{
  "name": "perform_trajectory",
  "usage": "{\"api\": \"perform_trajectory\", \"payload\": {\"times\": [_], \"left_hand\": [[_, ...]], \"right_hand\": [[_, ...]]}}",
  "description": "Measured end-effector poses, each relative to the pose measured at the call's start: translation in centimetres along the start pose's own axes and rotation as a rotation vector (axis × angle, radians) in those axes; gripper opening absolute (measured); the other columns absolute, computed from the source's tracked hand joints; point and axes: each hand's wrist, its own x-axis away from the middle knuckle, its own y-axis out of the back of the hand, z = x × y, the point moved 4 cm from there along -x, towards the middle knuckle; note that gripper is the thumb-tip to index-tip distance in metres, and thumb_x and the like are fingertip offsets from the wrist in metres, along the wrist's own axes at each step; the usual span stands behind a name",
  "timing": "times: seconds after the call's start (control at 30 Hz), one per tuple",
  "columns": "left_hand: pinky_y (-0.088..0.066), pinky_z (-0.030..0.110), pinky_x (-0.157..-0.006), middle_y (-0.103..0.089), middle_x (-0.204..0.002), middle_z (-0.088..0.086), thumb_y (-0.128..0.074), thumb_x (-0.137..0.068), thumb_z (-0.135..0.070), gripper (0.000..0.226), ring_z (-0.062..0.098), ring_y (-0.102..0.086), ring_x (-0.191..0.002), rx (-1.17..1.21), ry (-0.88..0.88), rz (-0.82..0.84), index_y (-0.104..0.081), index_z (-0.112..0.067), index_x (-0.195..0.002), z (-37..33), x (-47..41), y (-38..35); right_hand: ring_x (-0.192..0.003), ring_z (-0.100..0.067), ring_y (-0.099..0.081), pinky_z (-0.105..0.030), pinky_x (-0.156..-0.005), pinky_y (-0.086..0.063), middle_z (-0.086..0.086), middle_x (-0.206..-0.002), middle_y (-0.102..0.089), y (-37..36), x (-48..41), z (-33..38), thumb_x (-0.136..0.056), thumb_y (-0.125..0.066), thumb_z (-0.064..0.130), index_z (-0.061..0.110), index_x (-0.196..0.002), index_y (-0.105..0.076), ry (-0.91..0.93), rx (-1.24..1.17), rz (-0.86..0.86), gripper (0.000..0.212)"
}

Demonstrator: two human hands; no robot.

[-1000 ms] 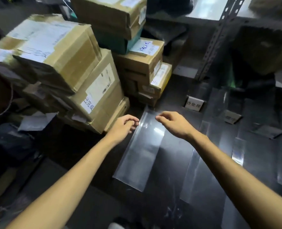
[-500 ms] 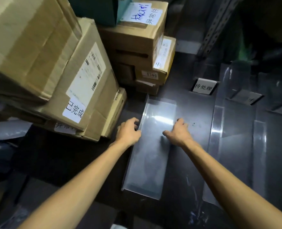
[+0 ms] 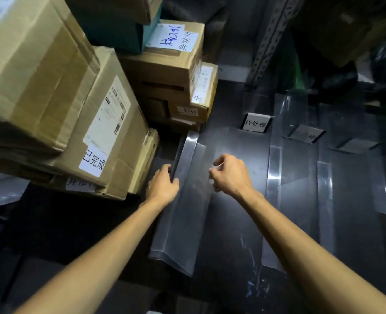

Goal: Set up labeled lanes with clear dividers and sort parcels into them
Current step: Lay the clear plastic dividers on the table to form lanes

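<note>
A long clear plastic divider [image 3: 187,223] lies lengthwise on the dark floor, with its left side tilted up. My left hand [image 3: 163,186] grips its left edge, right beside the cardboard parcels. At the divider's right edge is my right hand [image 3: 231,175], fingers curled on it. A white lane label card [image 3: 255,124] with printed characters stands at the far end of the lane. Two more clear dividers [image 3: 274,177] [image 3: 323,189] lie to the right, and a second label card [image 3: 309,134] sits between them.
Stacked cardboard parcels fill the left: a big box with a shipping label [image 3: 106,123] and smaller labelled boxes [image 3: 169,71] behind it. A perforated metal shelf upright [image 3: 269,41] rises at the back. Dark bags crowd the far right.
Both hands reached down onto the flat divider. Its left side has since lifted under my left hand, and my right hand went from pressing flat to curled at the right edge.
</note>
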Motion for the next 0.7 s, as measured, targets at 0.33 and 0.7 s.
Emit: {"api": "perform_trajectory", "payload": {"times": [0.33,0.7], "left_hand": [[-0.044,0.042,-0.095,-0.057,-0.126,0.01,-0.052,-0.089,-0.005,0.051,0.035,-0.056,-0.115,-0.155,-0.104,-0.049,-0.045,-0.021,-0.137,-2.1,2.3,-0.8],[-0.046,0.034,-0.093,-0.061,-0.12,0.005,-0.061,-0.091,-0.021,0.037,0.025,-0.058,-0.106,0.011,-0.265,0.038,-0.057,-0.018,-0.127,-8.7,5.3,-0.3]], "right_hand": [[-0.055,-0.028,-0.067,-0.051,-0.062,-0.062,-0.015,-0.089,-0.074,0.9,1.5,-3.0,-0.093,-0.051,0.002,0.004,-0.103,-0.049,-0.081,-0.22,0.154,0.01],[-0.054,-0.028,-0.072,-0.044,-0.062,-0.063,-0.007,-0.074,-0.075,9.3,6.0,-5.0,-0.09,-0.049,0.004,0.008,-0.095,-0.053,0.036,-0.208,-0.017,0.008]]}}
